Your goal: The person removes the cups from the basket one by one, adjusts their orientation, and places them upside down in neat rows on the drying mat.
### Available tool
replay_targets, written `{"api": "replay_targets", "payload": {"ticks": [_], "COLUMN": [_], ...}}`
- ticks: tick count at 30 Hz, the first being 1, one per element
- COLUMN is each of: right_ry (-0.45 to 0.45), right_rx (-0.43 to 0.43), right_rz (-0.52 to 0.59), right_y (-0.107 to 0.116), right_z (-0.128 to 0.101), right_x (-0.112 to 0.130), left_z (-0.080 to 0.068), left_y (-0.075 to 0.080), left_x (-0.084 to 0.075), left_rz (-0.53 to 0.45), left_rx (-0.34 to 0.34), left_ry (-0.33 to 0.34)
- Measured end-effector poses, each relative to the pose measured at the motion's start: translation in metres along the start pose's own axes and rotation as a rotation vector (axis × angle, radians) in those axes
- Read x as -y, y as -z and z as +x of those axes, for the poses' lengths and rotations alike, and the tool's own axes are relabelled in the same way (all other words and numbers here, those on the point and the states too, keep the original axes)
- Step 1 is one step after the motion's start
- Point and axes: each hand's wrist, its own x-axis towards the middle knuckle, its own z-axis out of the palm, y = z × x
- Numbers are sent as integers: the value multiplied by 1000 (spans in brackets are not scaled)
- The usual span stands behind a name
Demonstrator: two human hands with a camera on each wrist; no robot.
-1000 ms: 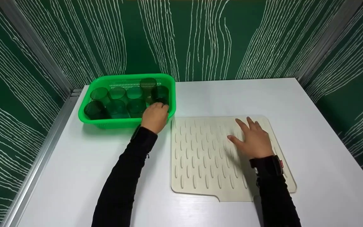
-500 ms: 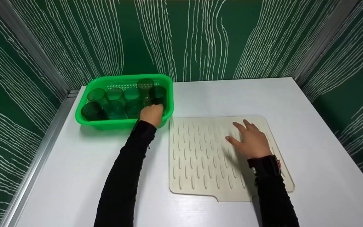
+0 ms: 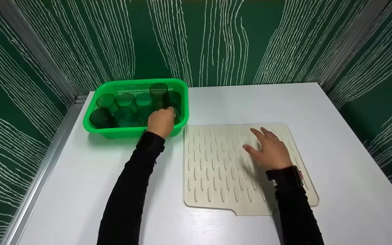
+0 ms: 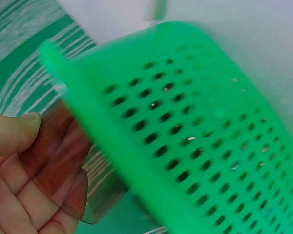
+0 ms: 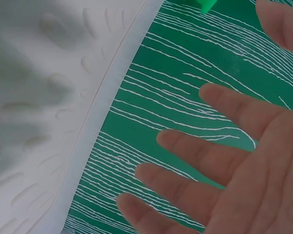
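Observation:
My left hand point(image 3: 162, 121) is at the front right corner of the green basket point(image 3: 184, 90), its fingers partly hidden in the head view. In the left wrist view, thumb and fingers are around a clear drinking glass point(image 4: 105, 187) just beside the basket's rim. Several tinted, see-through glasses stand in the basket, among them a dark one point(image 3: 101, 118) at the front left and a taller brownish one point(image 3: 158, 91) at the back. Above the beige ridged mat point(image 3: 213, 163), my right hand point(image 3: 271, 151) hovers with fingers spread, holding nothing.
Both the basket and the mat lie on a white table point(image 3: 250, 105), basket at the back left, mat to its right. Green walls with white wavy lines point(image 3: 196, 44) enclose the table behind and on both sides.
My left hand reached down into the basket's right end, then came up slightly and to the left. My right hand stays nearly still above the mat.

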Motion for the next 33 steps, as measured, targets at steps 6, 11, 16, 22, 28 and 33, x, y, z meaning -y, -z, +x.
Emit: {"api": "replay_targets", "payload": {"ticks": [6,11,16,22,28,33], "right_ry": [18,35,98,213,344,338], "right_rx": [-40,-65,-90,-53,68,180], "right_rz": [67,143,273,512,793,885], "right_y": [0,4,8,12,23,22], "right_z": [0,0,-1,0,-7,-12], "right_x": [1,5,12,29,65,77], "left_z": [-10,-27,-49,-70,-82,-86], "left_y": [34,43,30,25,22,0], "left_x": [-6,-12,-20,-50,-80,-89], "left_rz": [-150,-427,-799,-1237,-1444,-1533], "left_rx": [-128,-209,-239,-105,-14,55], "left_ry": [17,-6,-8,-8,-18,14]}}
